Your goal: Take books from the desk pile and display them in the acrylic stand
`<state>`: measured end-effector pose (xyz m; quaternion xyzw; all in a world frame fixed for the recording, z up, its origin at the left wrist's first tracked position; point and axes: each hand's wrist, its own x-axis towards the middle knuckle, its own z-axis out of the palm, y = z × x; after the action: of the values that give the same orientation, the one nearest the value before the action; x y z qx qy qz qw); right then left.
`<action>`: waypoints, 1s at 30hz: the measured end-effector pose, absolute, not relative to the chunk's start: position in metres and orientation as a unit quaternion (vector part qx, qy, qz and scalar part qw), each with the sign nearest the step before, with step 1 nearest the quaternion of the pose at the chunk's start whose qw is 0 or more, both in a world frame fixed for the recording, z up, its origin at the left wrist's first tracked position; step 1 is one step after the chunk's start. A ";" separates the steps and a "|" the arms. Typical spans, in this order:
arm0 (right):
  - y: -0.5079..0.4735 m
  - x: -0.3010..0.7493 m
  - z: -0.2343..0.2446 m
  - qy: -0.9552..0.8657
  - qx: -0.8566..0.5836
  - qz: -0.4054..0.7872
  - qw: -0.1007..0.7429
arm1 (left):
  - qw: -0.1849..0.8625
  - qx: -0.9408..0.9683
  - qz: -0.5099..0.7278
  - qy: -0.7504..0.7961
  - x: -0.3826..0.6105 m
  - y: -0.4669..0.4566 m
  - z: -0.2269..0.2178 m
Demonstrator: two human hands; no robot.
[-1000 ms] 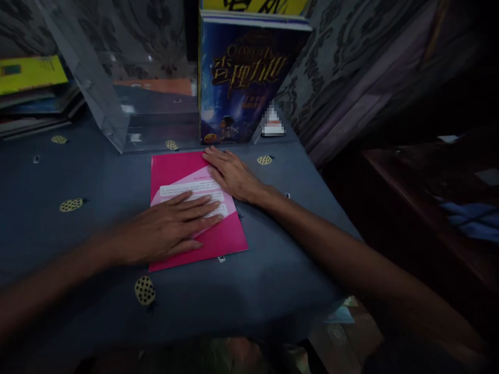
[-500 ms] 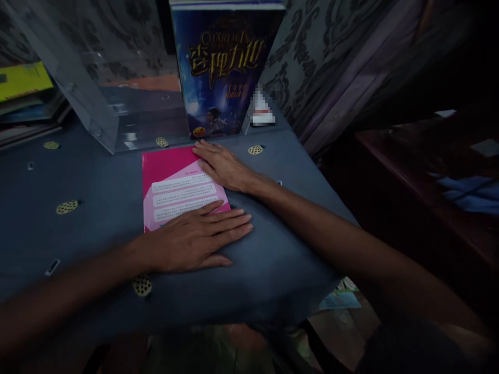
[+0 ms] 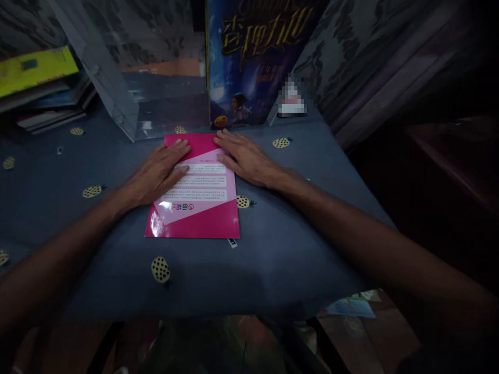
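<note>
A pink book (image 3: 206,223) with white text boxes lies flat on the blue tablecloth (image 3: 273,249), its lettering upside down to me. My left hand (image 3: 158,171) rests on its left side near the far corner, fingers stretched out. Over the far right corner lies my right hand (image 3: 247,158), also flat with its fingers extended. Neither hand grips anything. Just beyond the pink book, a dark blue book (image 3: 257,72) with gold lettering stands upright beside a clear acrylic rack (image 3: 117,104).
A stack of books with a yellow one (image 3: 39,70) on top sits at the far left. Right of the blue book stands a small white object (image 3: 292,101), blurred out. Patterned curtains hang behind. The table's right edge (image 3: 362,192) slopes toward me.
My left hand has moved away from the near right edge to the far left part of the pink book, uncovering its lower half. My right hand stays at the far right corner. The view has shifted.
</note>
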<state>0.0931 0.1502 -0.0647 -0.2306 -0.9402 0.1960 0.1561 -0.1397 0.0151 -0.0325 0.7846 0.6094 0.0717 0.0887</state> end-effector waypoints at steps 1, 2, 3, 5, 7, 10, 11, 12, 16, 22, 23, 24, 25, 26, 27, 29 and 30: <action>0.150 0.093 -0.065 -0.940 -0.231 0.200 0.156 | 0.086 0.777 0.075 0.619 -0.145 0.018 -0.033; 0.150 0.094 -0.064 -0.939 -0.230 0.202 0.154 | 0.084 0.773 0.076 0.625 -0.148 0.019 -0.034; 0.151 0.094 -0.064 -0.939 -0.230 0.205 0.153 | 0.081 0.770 0.076 0.628 -0.149 0.020 -0.036; 0.152 0.095 -0.065 -0.939 -0.227 0.208 0.151 | 0.072 0.769 0.073 0.631 -0.146 0.019 -0.039; 0.155 0.096 -0.065 -0.940 -0.223 0.213 0.146 | 0.064 0.767 0.073 0.634 -0.138 0.016 -0.041; 0.160 0.098 -0.065 -0.941 -0.218 0.218 0.137 | 0.056 0.758 0.088 0.644 -0.128 0.012 -0.045; 0.160 0.098 -0.065 -0.942 -0.217 0.218 0.136 | 0.055 0.755 0.094 0.647 -0.125 0.011 -0.046; 0.159 0.097 -0.064 -0.942 -0.218 0.216 0.138 | 0.057 0.752 0.100 0.649 -0.124 0.010 -0.047; 0.139 0.091 -0.060 -0.944 -0.225 0.200 0.134 | 0.069 0.747 0.120 0.651 -0.123 0.008 -0.050; 0.070 0.081 -0.056 -0.962 -0.159 0.187 0.117 | 0.056 0.752 0.146 0.641 -0.126 0.007 -0.054; 0.061 0.081 -0.055 -0.966 -0.140 0.186 0.113 | 0.051 0.752 0.148 0.641 -0.126 0.007 -0.054; 0.054 0.082 -0.054 -0.968 -0.127 0.185 0.110 | 0.045 0.751 0.149 0.641 -0.126 0.007 -0.054; 0.051 0.083 -0.052 -0.970 -0.115 0.184 0.109 | 0.039 0.751 0.151 0.642 -0.126 0.006 -0.054; 0.050 0.085 -0.051 -0.971 -0.107 0.183 0.108 | 0.033 0.751 0.153 0.642 -0.126 0.006 -0.054; 0.052 0.086 -0.050 -0.972 -0.099 0.182 0.109 | 0.028 0.751 0.153 0.642 -0.126 0.006 -0.055; 0.064 0.088 -0.048 -0.973 -0.093 0.179 0.109 | 0.015 0.753 0.154 0.640 -0.126 0.005 -0.055; 0.072 0.089 -0.049 -0.973 -0.097 0.177 0.108 | 0.008 0.755 0.152 0.638 -0.126 0.005 -0.056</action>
<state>0.0888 0.0724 -0.0486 -0.0969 -0.9735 0.1767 0.1084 -0.1263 0.0052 -0.0559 0.7552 0.6376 0.1517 0.0084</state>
